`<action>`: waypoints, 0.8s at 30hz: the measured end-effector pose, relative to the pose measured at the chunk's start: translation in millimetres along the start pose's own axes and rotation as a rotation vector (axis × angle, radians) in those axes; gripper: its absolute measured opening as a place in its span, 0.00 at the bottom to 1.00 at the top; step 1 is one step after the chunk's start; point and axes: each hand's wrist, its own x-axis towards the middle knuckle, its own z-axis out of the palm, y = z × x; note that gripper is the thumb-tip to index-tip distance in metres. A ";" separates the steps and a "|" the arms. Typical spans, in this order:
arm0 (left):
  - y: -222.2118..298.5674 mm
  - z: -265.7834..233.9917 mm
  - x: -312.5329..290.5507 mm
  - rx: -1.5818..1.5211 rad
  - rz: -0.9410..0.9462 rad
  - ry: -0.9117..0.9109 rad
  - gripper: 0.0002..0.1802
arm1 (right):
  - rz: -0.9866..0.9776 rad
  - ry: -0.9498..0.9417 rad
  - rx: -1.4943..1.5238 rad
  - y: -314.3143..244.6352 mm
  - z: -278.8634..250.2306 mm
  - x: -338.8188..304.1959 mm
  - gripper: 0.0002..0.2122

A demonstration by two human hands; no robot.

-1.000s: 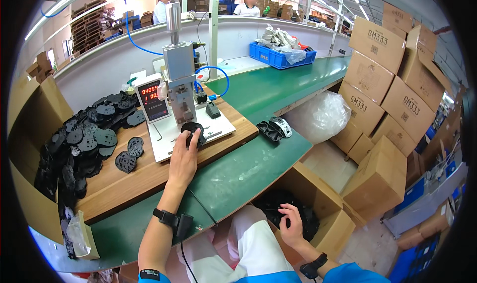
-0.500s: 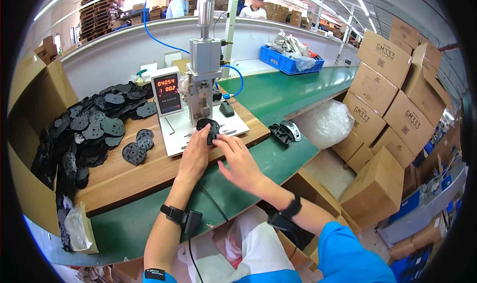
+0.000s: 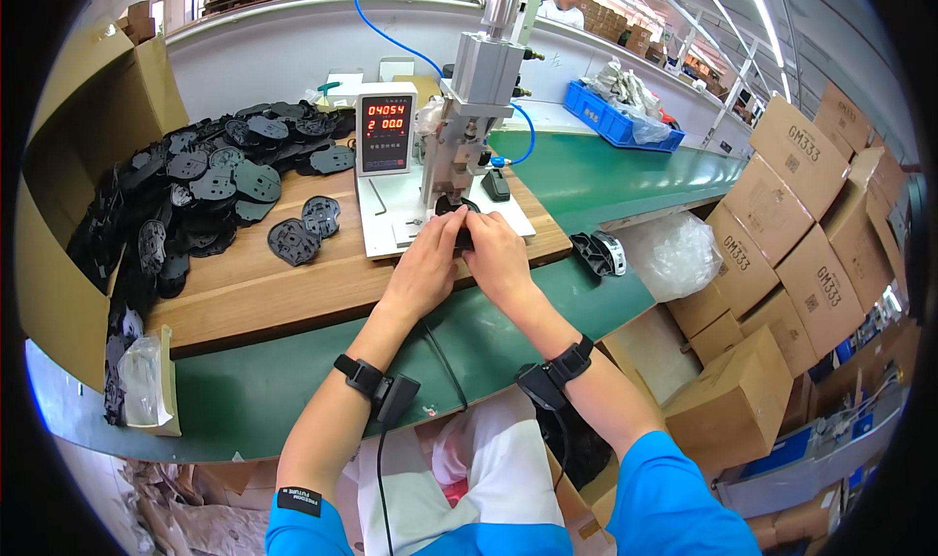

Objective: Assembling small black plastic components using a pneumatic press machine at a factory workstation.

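Observation:
Both my hands grip one dark, rounded plastic part (image 3: 456,205) under the head of a small metal pneumatic press (image 3: 456,146). My left hand (image 3: 427,265) holds its left side, fingers bent and pressed together. From the right, my right hand (image 3: 500,255) closes on the same part, its fingertips almost meeting those of the left. Most of the part is hidden behind my fingers. The press stands on a white base plate (image 3: 383,232), beside a counter box (image 3: 385,131) with red lit digits. Two similar black plastic shells, one of them (image 3: 293,241), lie left of the plate.
A large pile of black plastic shells (image 3: 210,180) covers the board's left, by an open carton (image 3: 147,87). A hex key (image 3: 379,198) and a small black block (image 3: 495,185) lie on the plate. Right are a black-and-silver part (image 3: 599,253), a plastic bag (image 3: 674,253) and stacked cartons (image 3: 782,214).
My right hand has moved in, its fingers closing on the plastic part beside my left hand. The part is now closer beneath the press head. The counter's lower digits changed, and the view shifted.

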 end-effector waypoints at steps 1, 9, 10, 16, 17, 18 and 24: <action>-0.4 -1.9 1.2 -0.003 0.005 0.003 0.46 | -0.001 0.003 -0.006 0.9 -1.9 1.9 0.13; -48.2 -100.4 -22.0 0.793 -0.390 0.321 0.46 | -0.004 -0.110 -0.023 5.6 -6.5 11.5 0.14; -57.0 -111.6 -37.5 0.790 -0.481 0.237 0.43 | -0.009 -0.108 -0.019 6.0 -5.6 13.1 0.14; -80.2 -132.5 -88.7 0.677 -0.548 0.112 0.19 | 0.023 -0.144 -0.048 6.6 -9.5 10.4 0.15; -81.3 -136.3 -90.8 0.673 -0.555 0.111 0.19 | 0.022 -0.151 -0.048 5.3 -8.7 10.6 0.15; -84.6 -142.0 -90.5 0.658 -0.596 0.113 0.18 | 0.018 -0.145 -0.043 4.4 -7.9 12.5 0.14; -61.3 -141.2 -83.5 0.674 -0.678 0.112 0.23 | 0.019 -0.150 -0.046 8.3 -9.9 12.0 0.13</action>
